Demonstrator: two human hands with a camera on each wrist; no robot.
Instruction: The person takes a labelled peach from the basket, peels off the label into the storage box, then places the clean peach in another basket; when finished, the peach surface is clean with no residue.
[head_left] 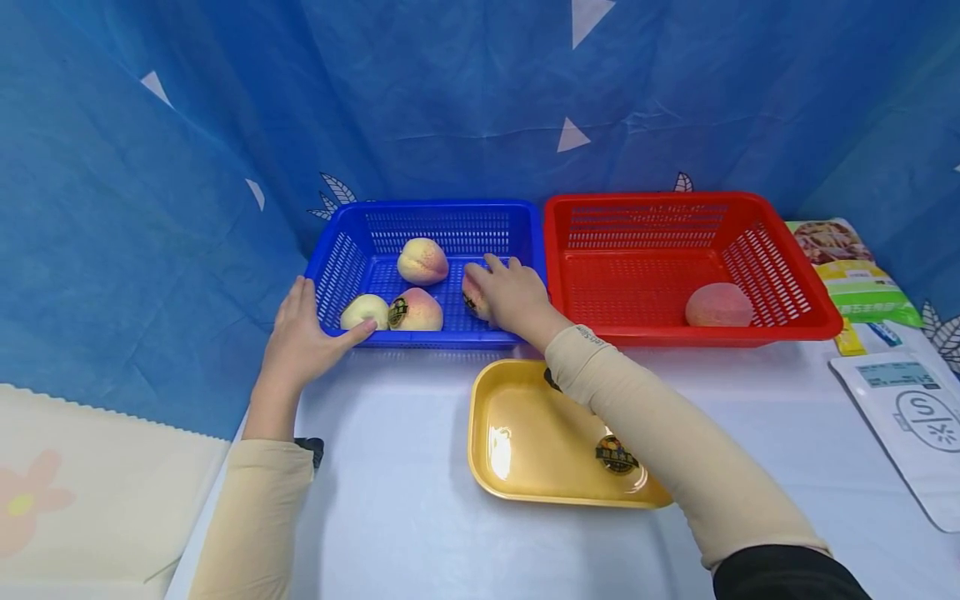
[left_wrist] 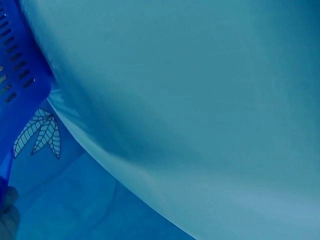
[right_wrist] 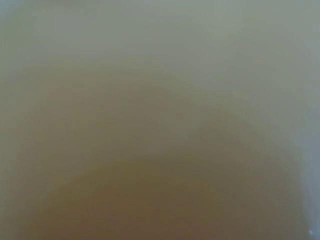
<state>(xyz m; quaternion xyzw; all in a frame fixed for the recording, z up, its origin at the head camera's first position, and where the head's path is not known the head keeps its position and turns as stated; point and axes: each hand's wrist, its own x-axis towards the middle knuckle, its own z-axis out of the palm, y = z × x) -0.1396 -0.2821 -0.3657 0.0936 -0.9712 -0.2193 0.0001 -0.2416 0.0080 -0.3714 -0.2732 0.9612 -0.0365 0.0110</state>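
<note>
In the head view, my right hand [head_left: 516, 298] reaches into the blue basket [head_left: 427, 339] and grips a peach [head_left: 473, 297] with a dark sticker, its fingers covering much of it. My left hand [head_left: 298, 337] rests against the basket's front left corner, fingers straight along the side and thumb at the front rim. Three more peaches lie in this basket: one at the back [head_left: 423, 262], a stickered one [head_left: 416, 310] and a pale one [head_left: 364, 312] near the left thumb. In the left wrist view, fingertips [left_wrist: 9, 215] show beside the basket. The right wrist view is blurred.
A red basket [head_left: 690, 340] with a peach [head_left: 718, 305] in it stands to the right. In front is a yellow tray [head_left: 525, 433] bearing a dark round sticker [head_left: 617, 455], partly under the right arm. Packets [head_left: 862, 275] and a white pouch [head_left: 907, 425] lie far right.
</note>
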